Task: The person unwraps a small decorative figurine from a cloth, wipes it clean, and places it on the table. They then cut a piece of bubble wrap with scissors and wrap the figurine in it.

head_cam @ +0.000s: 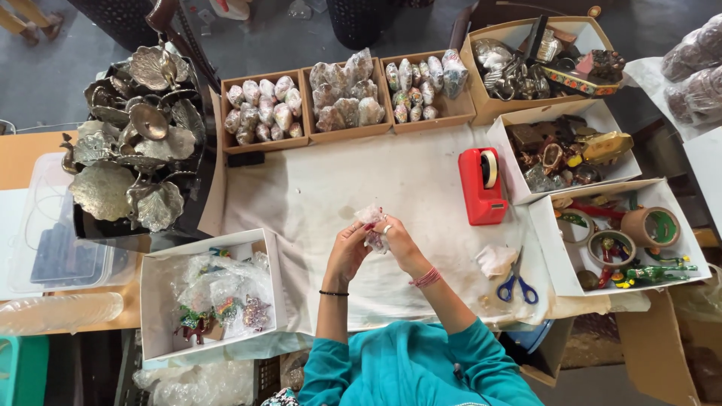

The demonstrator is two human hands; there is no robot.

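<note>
My left hand point(347, 252) and right hand point(396, 242) grip a small wrapped piece point(373, 225); three cardboard boxes point(259, 139) hold wrapped pieces.

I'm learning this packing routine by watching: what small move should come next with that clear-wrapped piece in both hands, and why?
Probably a reach of the right hand to the red tape dispenser. Both it and the left hand pinch the small plastic-wrapped item above the white cloth; the wrap looks bunched, not taped.
</note>
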